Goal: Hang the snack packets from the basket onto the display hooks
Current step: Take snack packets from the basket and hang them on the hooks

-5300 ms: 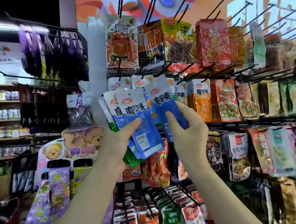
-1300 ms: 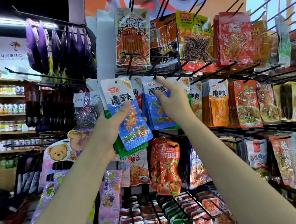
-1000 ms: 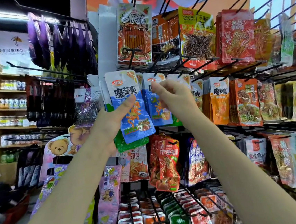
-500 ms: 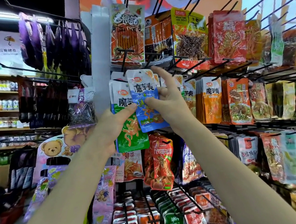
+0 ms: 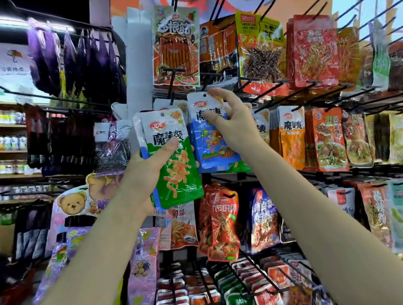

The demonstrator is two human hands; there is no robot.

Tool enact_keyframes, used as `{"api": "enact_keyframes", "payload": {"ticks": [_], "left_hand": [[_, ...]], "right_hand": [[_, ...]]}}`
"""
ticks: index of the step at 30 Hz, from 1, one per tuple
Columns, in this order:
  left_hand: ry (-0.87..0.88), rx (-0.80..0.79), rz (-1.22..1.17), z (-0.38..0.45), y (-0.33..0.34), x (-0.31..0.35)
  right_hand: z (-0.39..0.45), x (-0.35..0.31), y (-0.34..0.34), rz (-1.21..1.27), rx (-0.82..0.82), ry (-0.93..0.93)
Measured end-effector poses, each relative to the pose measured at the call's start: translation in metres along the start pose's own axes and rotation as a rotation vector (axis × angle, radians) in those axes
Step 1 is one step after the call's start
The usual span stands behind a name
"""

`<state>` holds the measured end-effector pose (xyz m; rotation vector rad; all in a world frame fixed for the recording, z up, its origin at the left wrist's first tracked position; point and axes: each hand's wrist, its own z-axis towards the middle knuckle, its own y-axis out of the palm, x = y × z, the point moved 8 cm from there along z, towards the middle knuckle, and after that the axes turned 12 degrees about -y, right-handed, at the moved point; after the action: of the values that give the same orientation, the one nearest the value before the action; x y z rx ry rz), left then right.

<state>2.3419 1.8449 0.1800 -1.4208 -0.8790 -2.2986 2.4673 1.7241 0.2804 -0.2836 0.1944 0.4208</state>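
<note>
Snack packets are split between the two hands in front of the rack. On the left, the left hand [image 5: 146, 179] grips a small stack with a green packet [image 5: 171, 160] foremost, thumb curled across its face, held clear and a little below the hook row. Just to its right, the right hand [image 5: 232, 124] pinches a blue packet [image 5: 208, 137] near its top, thumb on the printed front, index finger raised loosely by the punched hole. That hole sits close under a black hook [image 5: 215, 81] jutting toward the viewer, but whether the tip has entered it I cannot tell. To do this well, keep the packet's top edge flat and square to the hook, line the hole up with the tip, then slide the packet straight back along it; the left stack should stay out of the way.
</note>
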Motion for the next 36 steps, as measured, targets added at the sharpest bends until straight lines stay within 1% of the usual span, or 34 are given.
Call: {"api": "enact_keyframes", "payload": {"ticks": [3, 8, 10, 12, 14, 16, 17, 18, 19, 20, 21, 22, 23, 24, 25, 26, 28, 30, 33, 36], "left_hand": [[-0.007, 0.016, 0.016, 0.001, 0.0, 0.0], [-0.028, -0.011, 0.009, -0.002, 0.002, 0.0], [-0.039, -0.006, 0.016, -0.002, 0.001, -0.001], [-0.041, -0.003, 0.012, -0.002, 0.001, -0.001], [-0.045, 0.009, 0.008, -0.002, 0.0, -0.001], [-0.038, 0.015, 0.018, -0.001, -0.001, -0.001], [-0.03, 0.008, 0.027, 0.0, -0.001, -0.001], [-0.019, 0.002, 0.035, 0.0, 0.0, 0.0], [-0.009, 0.004, 0.043, -0.001, 0.001, 0.001], [0.003, 0.014, 0.053, -0.002, 0.001, 0.003], [0.016, 0.02, 0.064, -0.004, 0.003, 0.006], [0.023, 0.022, 0.074, -0.004, 0.006, 0.008], [0.02, 0.021, 0.076, -0.006, 0.01, 0.01], [0.008, 0.018, 0.076, -0.007, 0.015, 0.01], [-0.011, 0.011, 0.08, -0.009, 0.018, 0.01], [-0.035, -0.01, 0.088, -0.01, 0.023, 0.01], [-0.065, -0.088, 0.098, -0.011, 0.03, 0.007], [-0.032, -0.15, 0.11, -0.011, 0.032, 0.006], [0.018, -0.139, 0.135, -0.01, 0.029, 0.004], [0.045, -0.081, 0.136, -0.005, 0.028, 0.003]], "right_hand": [[0.0, 0.002, 0.0, 0.005, -0.003, 0.005], [0.001, 0.002, -0.009, -0.014, 0.066, 0.018], [0.001, 0.005, -0.01, -0.048, 0.065, 0.035], [0.001, 0.005, -0.007, -0.096, 0.023, 0.04], [0.002, 0.009, -0.002, -0.201, -0.057, 0.06], [0.003, 0.009, -0.001, -0.445, -0.087, 0.022], [0.004, 0.002, -0.005, -0.568, -0.034, -0.038], [0.003, -0.008, -0.011, -0.616, 0.045, -0.103], [0.0, -0.016, -0.016, -0.577, 0.099, -0.14], [-0.005, -0.02, -0.017, -0.443, 0.101, -0.136], [-0.01, -0.021, -0.012, -0.263, 0.043, -0.085], [-0.016, -0.021, -0.001, -0.091, -0.058, -0.011], [-0.024, -0.021, 0.011, 0.001, -0.165, 0.053], [-0.032, -0.019, 0.02, 0.018, -0.257, 0.081], [-0.039, -0.017, 0.026, -0.005, -0.314, 0.084], [-0.043, -0.014, 0.027, -0.019, -0.324, 0.078], [-0.048, -0.009, 0.019, 0.024, -0.266, 0.076], [-0.049, -0.003, 0.006, 0.097, -0.179, 0.117], [-0.051, 0.007, -0.005, 0.176, -0.087, 0.188], [-0.05, 0.004, -0.018, 0.214, -0.023, 0.123]]}}
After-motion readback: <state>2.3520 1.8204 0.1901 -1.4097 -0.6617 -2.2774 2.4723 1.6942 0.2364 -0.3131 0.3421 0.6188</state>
